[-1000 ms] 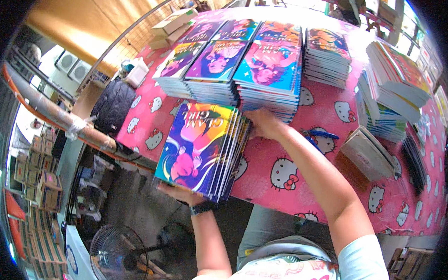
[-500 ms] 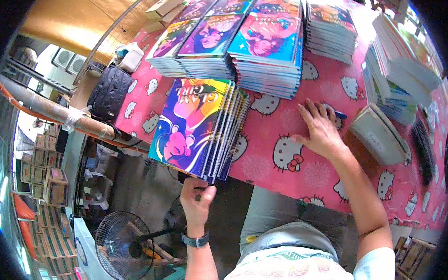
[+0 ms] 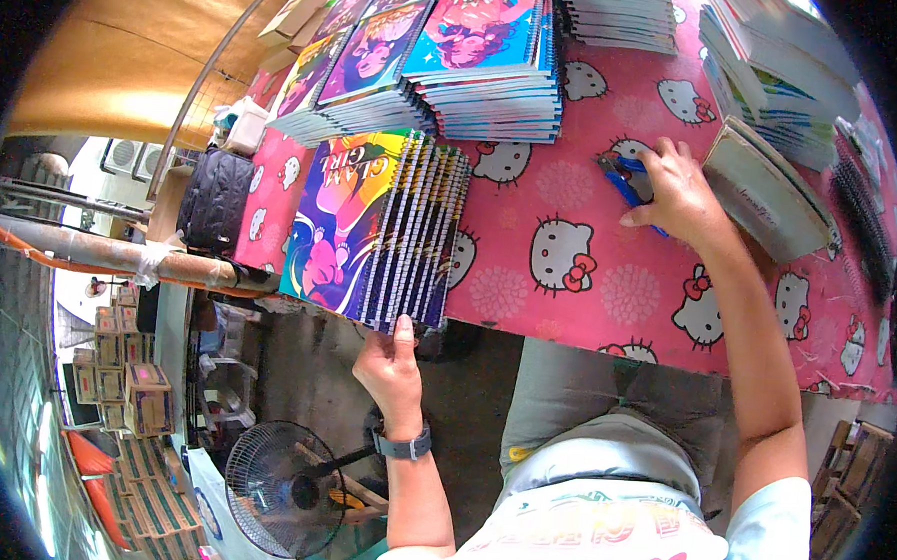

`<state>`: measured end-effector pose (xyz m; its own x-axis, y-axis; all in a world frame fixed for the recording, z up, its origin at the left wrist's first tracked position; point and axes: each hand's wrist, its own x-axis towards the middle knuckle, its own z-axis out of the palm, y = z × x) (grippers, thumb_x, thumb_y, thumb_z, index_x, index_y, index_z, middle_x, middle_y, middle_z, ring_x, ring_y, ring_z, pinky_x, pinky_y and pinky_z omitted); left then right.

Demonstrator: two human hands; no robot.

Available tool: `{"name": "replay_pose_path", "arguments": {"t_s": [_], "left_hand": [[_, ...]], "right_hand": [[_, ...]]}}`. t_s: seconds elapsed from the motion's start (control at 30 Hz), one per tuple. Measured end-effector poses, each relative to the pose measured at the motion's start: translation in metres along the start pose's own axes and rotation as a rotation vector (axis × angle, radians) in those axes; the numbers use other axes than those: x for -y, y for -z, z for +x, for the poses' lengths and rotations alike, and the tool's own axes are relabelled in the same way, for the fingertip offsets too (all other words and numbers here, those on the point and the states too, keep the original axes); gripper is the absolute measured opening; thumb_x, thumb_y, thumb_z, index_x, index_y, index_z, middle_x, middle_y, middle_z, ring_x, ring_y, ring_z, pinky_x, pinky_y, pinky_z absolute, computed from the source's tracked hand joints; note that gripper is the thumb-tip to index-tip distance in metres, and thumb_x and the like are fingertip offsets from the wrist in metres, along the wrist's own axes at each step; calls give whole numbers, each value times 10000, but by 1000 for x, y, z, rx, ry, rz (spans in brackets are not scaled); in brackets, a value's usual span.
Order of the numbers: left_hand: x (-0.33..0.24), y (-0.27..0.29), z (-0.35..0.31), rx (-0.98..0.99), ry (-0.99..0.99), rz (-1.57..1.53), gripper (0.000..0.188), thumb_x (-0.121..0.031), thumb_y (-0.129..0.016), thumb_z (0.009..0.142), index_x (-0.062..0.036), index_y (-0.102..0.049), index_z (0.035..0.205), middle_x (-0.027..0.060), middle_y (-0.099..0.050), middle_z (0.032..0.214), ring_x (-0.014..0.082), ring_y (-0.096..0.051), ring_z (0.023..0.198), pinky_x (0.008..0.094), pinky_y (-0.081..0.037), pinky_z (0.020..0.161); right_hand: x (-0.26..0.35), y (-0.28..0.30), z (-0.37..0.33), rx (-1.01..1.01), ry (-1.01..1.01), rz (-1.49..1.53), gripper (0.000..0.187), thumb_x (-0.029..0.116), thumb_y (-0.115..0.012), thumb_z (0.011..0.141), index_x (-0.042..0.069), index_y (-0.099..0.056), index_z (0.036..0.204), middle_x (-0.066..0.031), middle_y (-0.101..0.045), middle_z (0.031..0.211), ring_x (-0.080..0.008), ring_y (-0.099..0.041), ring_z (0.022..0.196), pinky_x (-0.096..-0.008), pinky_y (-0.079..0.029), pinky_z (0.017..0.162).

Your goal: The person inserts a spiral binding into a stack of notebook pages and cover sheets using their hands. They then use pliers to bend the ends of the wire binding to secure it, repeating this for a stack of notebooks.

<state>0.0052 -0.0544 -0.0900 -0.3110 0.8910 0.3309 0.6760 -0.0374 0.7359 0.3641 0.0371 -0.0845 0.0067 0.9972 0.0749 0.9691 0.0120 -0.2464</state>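
Note:
A fanned stack of spiral notebooks (image 3: 341, 225) with bright yellow, pink and purple covers lies at the table's near left edge, wire bindings showing along its right side. My left hand (image 3: 390, 376), with a dark watch on its wrist, pinches the near edge of this stack; the thumb shows on top and the other fingers are partly hidden. To the right, my right hand (image 3: 680, 195) is closed around blue-handled pliers (image 3: 623, 176), whose dark jaws point left over the pink tablecloth (image 3: 498, 294).
Stacked notebooks (image 3: 484, 31) fill the table's far side. A grey-white box (image 3: 770, 189), a black brush-like object (image 3: 860, 213) and piled books (image 3: 768, 79) occupy the right. A black bag (image 3: 215, 198) sits at left. Below the table edge stands a fan (image 3: 289, 488).
My right hand has come from lying spread on the cloth to holding the pliers. My left thumb now presses on the stack's edge, and the notebooks are fanned wider. The view has shifted.

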Motion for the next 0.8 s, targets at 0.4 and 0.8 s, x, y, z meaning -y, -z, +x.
{"name": "replay_pose_path", "arguments": {"t_s": [0.4,0.8], "left_hand": [[-23,5,-10,174,76,91,195,-122,-719,820,56,-668,881,75,-672,692,103,-616,592,249,-490,583],[-3,4,-13,135,61,21,142,-93,-693,830,36,-674,887,77,-653,650,106,-592,546,249,-472,541]], "right_hand": [[125,-31,-53,172,507,559,338,206,-714,660,29,-547,895,-171,-607,840,-357,-616,837,-446,-501,751],[156,-42,-50,-45,556,362,477,203,-784,571,51,-544,954,-116,-561,946,-293,-536,969,-421,-440,805]]}}
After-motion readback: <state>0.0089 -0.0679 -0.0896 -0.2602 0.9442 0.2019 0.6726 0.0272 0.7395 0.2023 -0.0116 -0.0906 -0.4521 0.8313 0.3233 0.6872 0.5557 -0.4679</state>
